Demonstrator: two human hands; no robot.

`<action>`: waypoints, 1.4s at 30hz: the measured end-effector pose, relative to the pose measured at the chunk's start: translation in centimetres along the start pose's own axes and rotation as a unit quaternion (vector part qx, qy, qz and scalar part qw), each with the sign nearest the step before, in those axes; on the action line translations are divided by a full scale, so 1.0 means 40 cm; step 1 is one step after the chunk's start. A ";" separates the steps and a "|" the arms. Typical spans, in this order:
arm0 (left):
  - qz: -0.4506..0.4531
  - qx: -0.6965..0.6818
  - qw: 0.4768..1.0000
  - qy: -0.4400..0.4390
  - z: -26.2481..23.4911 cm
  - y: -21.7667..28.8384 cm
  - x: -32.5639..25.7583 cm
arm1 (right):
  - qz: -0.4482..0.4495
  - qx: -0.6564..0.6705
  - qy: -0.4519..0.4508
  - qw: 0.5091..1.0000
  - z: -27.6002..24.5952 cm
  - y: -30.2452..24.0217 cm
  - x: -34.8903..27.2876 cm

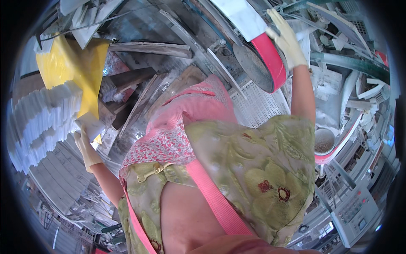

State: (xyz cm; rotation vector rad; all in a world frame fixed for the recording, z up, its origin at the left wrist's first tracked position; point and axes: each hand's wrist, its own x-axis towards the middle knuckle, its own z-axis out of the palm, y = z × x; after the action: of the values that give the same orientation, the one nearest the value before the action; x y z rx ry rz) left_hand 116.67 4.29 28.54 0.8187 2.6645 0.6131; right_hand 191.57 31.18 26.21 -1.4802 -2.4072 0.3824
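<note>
Slabs of white material (pixel 42 122), stacked in a tall pile, stood just outside the fingertips of the left hand (pixel 86 146). That hand, in a pale glove, gripped one white piece (pixel 89 123) at the pile's near edge, fingers curled under it and thumb on its side; the piece rose directly above the fingers and touched the stack. A yellow sheet (pixel 72 67) hung beyond the piece, farther from the fingers, draped over the pile's top. Dark wooden boards (pixel 131 80) leaned to the inner side of the left fingers, well apart from them.

The right hand (pixel 287 38), also gloved, lay spread flat with fingers extended and barely bent, closed on nothing. Its palm and fingers pressed against the red rim (pixel 272 61) of a round grey disc (pixel 251 63) on the machine. A white panel (pixel 243 17) sat beside the fingertips, on their inner side. A perforated white plate (pixel 258 106) lay below the wrist, and white offcuts (pixel 338 89) were heaped past the outer side of the fingers. A grey control panel (pixel 355 211) stood far below them.
</note>
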 end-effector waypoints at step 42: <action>-0.033 0.007 0.999 0.032 0.010 0.072 -0.114 | -0.099 -0.281 0.014 0.955 0.150 -0.199 0.197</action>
State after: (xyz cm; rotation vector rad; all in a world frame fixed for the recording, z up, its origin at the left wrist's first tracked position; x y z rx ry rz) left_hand 121.80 3.91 30.21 0.7223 2.7446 0.6164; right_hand 179.38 34.33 24.43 -1.3980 -2.7426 -0.4017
